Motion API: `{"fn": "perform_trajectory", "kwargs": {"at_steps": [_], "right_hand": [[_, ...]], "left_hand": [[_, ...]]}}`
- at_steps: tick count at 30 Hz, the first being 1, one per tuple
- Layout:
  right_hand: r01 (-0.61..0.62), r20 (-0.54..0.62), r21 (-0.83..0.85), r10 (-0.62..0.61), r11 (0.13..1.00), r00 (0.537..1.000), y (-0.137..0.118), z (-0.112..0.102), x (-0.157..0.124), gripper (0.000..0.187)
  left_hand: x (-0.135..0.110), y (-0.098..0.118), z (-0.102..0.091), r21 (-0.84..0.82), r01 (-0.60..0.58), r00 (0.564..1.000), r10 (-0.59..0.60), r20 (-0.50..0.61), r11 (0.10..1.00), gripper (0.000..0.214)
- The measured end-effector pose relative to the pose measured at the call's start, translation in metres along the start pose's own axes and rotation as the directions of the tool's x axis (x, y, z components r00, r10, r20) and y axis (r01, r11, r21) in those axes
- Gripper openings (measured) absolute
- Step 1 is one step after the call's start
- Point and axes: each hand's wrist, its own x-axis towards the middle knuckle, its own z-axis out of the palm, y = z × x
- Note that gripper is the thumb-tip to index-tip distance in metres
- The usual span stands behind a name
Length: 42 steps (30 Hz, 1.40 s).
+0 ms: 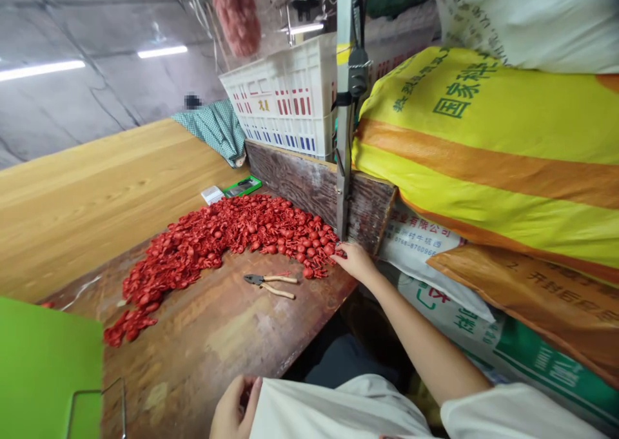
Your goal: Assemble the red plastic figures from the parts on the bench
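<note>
A grey, cracked concrete ceiling is stretching across the upper left of the frame, with two white fluorescent tube lights shining from it. Below, a pale wooden plank surface is running toward a white plastic crate with red and blue markings. A weathered brown wooden board is standing beside a metal upright post, while bulging yellow-and-orange woven sacks are piling up along the right.
</note>
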Motion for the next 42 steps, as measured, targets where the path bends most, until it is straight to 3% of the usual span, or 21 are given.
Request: {"fn": "perform_trajectory", "kwargs": {"at_steps": [3, 5, 6, 8, 10, 11, 15, 18, 22, 26, 32, 39, 41, 42], "right_hand": [[-0.092, 0.149, 0.293, 0.050, 0.952, 0.988, -0.031, 0.019, -0.038, 0.062], [-0.207, 0.318, 0.450, 0.061, 0.869, 0.946, -0.052, 0.037, -0.076, 0.067], [-0.276, 0.398, 0.504, 0.064, 0.819, 0.915, -0.061, 0.046, -0.098, 0.068], [-0.435, 0.551, 0.549, 0.082, 0.714, 0.831, -0.073, 0.063, -0.140, 0.068], [-0.579, 0.663, 0.540, 0.115, 0.611, 0.740, -0.078, 0.075, -0.174, 0.067], [-0.641, 0.707, 0.527, 0.130, 0.558, 0.695, -0.078, 0.078, -0.187, 0.066], [-0.801, 0.821, 0.451, 0.168, 0.393, 0.545, -0.068, 0.078, -0.208, 0.056], [-0.840, 0.851, 0.404, 0.190, 0.362, 0.490, -0.065, 0.071, -0.210, 0.051], [-0.846, 0.859, 0.377, 0.199, 0.378, 0.472, -0.069, 0.063, -0.218, 0.054], [-0.820, 0.863, 0.353, 0.181, 0.451, 0.471, -0.072, 0.055, -0.233, 0.052], [-0.709, 0.831, 0.446, 0.043, 0.546, 0.555, -0.073, 0.043, -0.250, 0.045], [-0.634, 0.843, 0.458, -0.078, 0.623, 0.532, -0.075, 0.047, -0.265, 0.052], [-0.565, 0.844, 0.432, -0.095, 0.703, 0.528, -0.072, 0.047, -0.264, 0.051], [-0.475, 0.831, 0.414, -0.109, 0.777, 0.546, -0.067, 0.045, -0.261, 0.050]], "left_hand": [[-0.001, 0.012, 0.015, -0.120, 0.037, 0.999, -0.035, 0.021, 0.992, 0.059], [-0.004, 0.024, 0.032, -0.332, 0.088, 0.995, -0.100, -0.021, 0.939, 0.057], [-0.006, 0.031, 0.042, -0.477, 0.120, 0.990, -0.141, -0.010, 0.871, 0.058], [-0.007, 0.044, 0.060, -0.756, 0.148, 0.985, -0.166, 0.052, 0.638, 0.061], [-0.009, 0.054, 0.073, -0.887, 0.154, 0.984, -0.152, 0.096, 0.436, 0.061], [-0.010, 0.057, 0.078, -0.906, 0.166, 0.982, -0.148, 0.116, 0.389, 0.063], [-0.021, 0.059, 0.089, -0.876, 0.209, 0.976, -0.148, 0.160, 0.435, 0.064], [-0.031, 0.058, 0.093, -0.868, 0.171, 0.982, -0.148, 0.115, 0.466, 0.061], [-0.042, 0.058, 0.095, -0.856, 0.108, 0.990, -0.133, 0.047, 0.505, 0.057], [-0.051, 0.063, 0.096, -0.850, 0.078, 0.977, -0.211, -0.039, 0.521, 0.053], [-0.068, 0.072, 0.092, -0.877, -0.031, 0.955, -0.246, -0.168, 0.480, 0.049], [-0.091, 0.074, 0.086, -0.929, -0.005, 0.981, -0.176, -0.075, 0.371, 0.043], [-0.092, 0.071, 0.090, -0.918, -0.010, 0.974, -0.204, -0.098, 0.396, 0.046], [-0.091, 0.070, 0.091, -0.910, -0.030, 0.967, -0.218, -0.131, 0.413, 0.045]]}}
